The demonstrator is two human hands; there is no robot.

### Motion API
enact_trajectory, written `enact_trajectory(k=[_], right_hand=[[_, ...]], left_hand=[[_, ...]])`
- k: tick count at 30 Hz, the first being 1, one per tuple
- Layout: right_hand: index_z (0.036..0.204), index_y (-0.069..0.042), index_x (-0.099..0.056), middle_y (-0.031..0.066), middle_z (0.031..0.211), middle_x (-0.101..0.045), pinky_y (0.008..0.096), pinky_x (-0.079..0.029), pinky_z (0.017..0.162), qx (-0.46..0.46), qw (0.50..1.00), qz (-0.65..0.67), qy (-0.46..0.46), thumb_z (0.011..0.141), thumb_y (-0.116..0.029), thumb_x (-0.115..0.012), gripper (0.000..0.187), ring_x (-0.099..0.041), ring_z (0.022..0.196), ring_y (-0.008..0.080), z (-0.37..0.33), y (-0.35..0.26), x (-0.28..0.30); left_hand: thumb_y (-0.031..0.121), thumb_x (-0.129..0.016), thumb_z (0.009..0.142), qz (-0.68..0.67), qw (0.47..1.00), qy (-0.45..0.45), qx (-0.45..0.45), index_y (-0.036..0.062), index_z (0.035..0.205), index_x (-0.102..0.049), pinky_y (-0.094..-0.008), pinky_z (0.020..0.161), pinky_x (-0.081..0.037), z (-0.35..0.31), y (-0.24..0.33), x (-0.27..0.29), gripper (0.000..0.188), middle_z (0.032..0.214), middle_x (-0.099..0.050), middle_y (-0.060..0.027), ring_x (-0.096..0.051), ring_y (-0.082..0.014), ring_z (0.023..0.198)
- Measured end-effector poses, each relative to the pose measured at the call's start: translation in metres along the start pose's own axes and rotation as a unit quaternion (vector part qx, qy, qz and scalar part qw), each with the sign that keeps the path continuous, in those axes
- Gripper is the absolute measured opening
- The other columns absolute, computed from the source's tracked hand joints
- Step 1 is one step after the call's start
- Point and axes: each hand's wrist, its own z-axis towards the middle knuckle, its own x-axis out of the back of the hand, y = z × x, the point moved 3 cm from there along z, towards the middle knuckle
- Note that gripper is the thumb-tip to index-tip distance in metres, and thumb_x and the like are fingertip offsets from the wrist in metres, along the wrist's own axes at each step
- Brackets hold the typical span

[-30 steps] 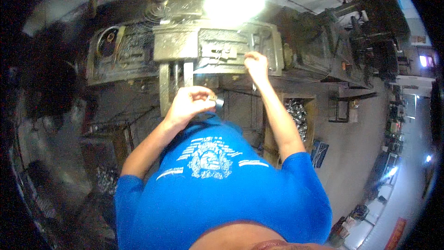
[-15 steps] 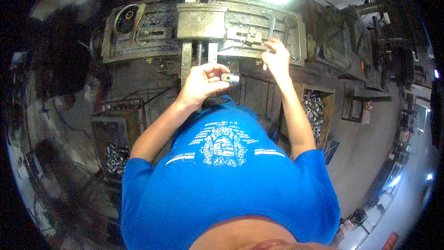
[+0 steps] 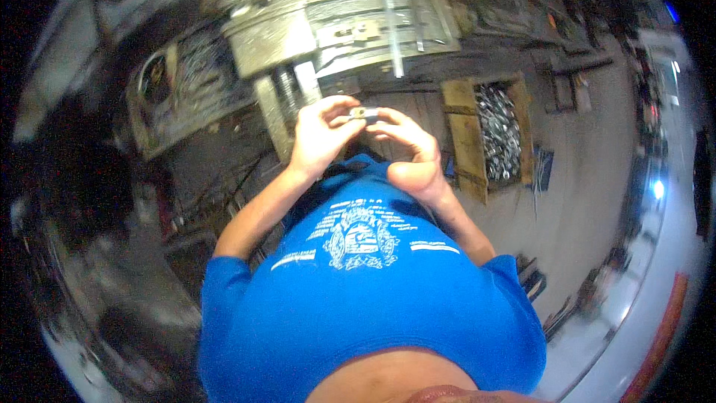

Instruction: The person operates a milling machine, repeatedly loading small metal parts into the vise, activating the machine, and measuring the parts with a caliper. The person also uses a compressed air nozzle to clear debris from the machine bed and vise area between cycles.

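A small shiny metal cylindrical part (image 3: 363,113) with a hole in its side is held in front of my body, just short of the machine. The thumb and fingers of my left hand (image 3: 317,136) pinch one end of it. My right hand (image 3: 415,151) has its fingertips closed on the other end. Beyond them, a caliper (image 3: 393,33) lies on the slotted machine table (image 3: 440,36), its end sticking out past the near edge. Nothing else shows in either hand.
A metal block (image 3: 272,41) stands on the machine, with a threaded screw (image 3: 286,85) in front of it. To the right, a wooden crate (image 3: 461,123) holds many metal parts (image 3: 498,134). A round dark dish (image 3: 155,78) sits on the table's left end.
My right hand has left the caliper on the machine table and come back to the metal part in my left hand. The whole view has turned, shifting the machine up and tilting it.
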Motion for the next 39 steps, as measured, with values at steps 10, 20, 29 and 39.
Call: enact_trajectory(k=[10,20,29,39], right_hand=[[0.103,-0.004,-0.062,0.0234,0.11,-0.053,0.0349,-0.042,0.09,0.068,0.985,-0.1,0.121,0.054,-0.012,-0.058,0.049,-0.053,0.103,0.0336,-0.029,0.017,0.024],[0.098,-0.003,-0.066,0.0087,0.089,-0.064,0.0274,-0.045,0.072,-0.082,0.942,-0.294,0.141,0.067,-0.003,-0.058,0.032,-0.058,0.08,0.0165,-0.069,0.103,0.226],[0.102,-0.002,-0.062,0.0252,0.133,-0.035,0.0443,-0.03,0.101,0.185,0.896,-0.402,-0.043,0.062,-0.027,-0.065,0.047,-0.035,0.121,0.041,-0.006,0.157,0.201],[0.116,0.008,-0.05,0.0103,0.084,-0.061,0.0228,-0.044,0.067,-0.188,0.94,-0.14,-0.247,0.068,0.007,-0.044,0.048,-0.055,0.071,0.0131,-0.014,0.172,0.034]], left_hand=[[-0.001,-0.066,0.062,0.358,0.87,-0.062,-0.334,0.0011,0.095,-0.057,-0.035,0.061,-0.049,-0.004,0.023,-0.067,0.034,0.077,-0.061,-0.0127,-0.061,-0.0284,0.068],[0.015,-0.067,0.074,0.335,0.941,0.0,-0.056,0.0048,0.11,-0.057,-0.0306,0.051,-0.042,-0.04,0.027,-0.027,0.038,0.057,-0.055,-0.0109,-0.052,-0.0137,0.048],[-0.002,-0.052,0.077,-0.058,0.96,0.27,-0.052,-0.0035,0.114,-0.05,-0.0261,0.079,-0.047,-0.142,-0.054,0.059,0.037,0.087,-0.064,-0.0104,-0.06,-0.0141,0.086],[-0.002,-0.056,0.07,0.089,0.715,0.683,0.119,-0.0022,0.098,-0.062,-0.0265,0.059,-0.048,-0.368,-0.104,0.165,0.028,0.077,-0.066,-0.0122,-0.061,-0.0149,0.064]])
